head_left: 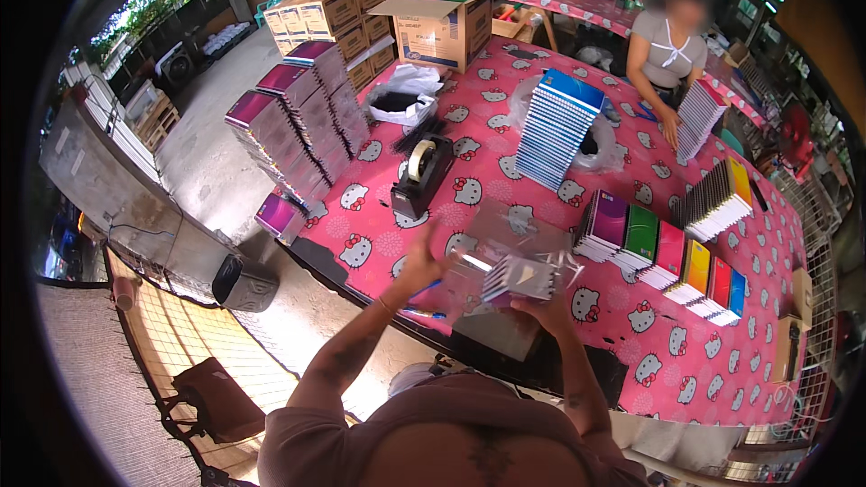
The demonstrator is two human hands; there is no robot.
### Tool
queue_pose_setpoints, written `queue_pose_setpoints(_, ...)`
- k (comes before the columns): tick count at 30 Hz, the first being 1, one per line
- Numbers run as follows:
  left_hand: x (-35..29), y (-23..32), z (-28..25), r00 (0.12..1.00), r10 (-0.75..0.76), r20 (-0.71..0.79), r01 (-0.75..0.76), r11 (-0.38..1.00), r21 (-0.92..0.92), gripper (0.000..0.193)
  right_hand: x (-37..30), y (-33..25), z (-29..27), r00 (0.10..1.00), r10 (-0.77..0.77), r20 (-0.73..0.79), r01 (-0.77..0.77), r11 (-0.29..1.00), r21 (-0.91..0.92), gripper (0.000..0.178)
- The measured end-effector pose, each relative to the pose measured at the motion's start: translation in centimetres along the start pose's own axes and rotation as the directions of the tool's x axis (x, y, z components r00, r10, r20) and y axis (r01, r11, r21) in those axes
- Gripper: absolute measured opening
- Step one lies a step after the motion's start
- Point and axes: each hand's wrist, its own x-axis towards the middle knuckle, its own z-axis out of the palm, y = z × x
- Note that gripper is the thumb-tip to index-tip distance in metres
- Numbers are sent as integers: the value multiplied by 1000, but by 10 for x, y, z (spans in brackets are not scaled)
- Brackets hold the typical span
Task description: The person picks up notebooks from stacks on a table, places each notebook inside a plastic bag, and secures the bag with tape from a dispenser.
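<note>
A clear plastic bag (561, 272) with a small stack of spiral-bound notebooks (521, 278) in it is at the table's near edge. My right hand (547, 312) grips the bundle from its near right side. My left hand (420, 263) is just left of the bag, smeared by motion, with a finger raised apart from the others; whether it touches the plastic I cannot tell. Below it lies a blue pen (424, 314) at the table edge. Beyond my hands stands a black tape dispenser (422, 179) with a roll of tape.
The pink patterned table (591, 379) carries tall purple notebook stacks (293, 122) at left, a blue-covered stack (559, 122) and a multicoloured notebook row (663, 252) at right. An open carton (442, 32) stands behind. Across the table, a person (666, 45) handles another notebook stack (699, 122).
</note>
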Motion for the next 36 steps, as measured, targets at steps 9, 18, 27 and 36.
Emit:
queue_pose_setpoints(9, 103, -116, -134, 920, -327, 216, 377, 888, -264, 24, 4, -93, 27, 876, -472, -95, 392, 814, -429, 82)
queue_pose_setpoints(18, 79, -102, -109, 966, -221, -135, 240, 571, 785, 13, -6, -118, 37, 908, -394, 145, 351, 522, -777, 36)
queue_pose_setpoints(27, 44, 57, -4, 772, 207, 601, 105, 890, -443, 26, -6, -122, 50, 945, -323, 43, 220, 534, -817, 44)
queue_pose_setpoints(36, 58, 77, 5, 648, 425, 632, -321, 905, -279, 25, 13, -129, 4, 938, -341, -67, 133, 530, -838, 40)
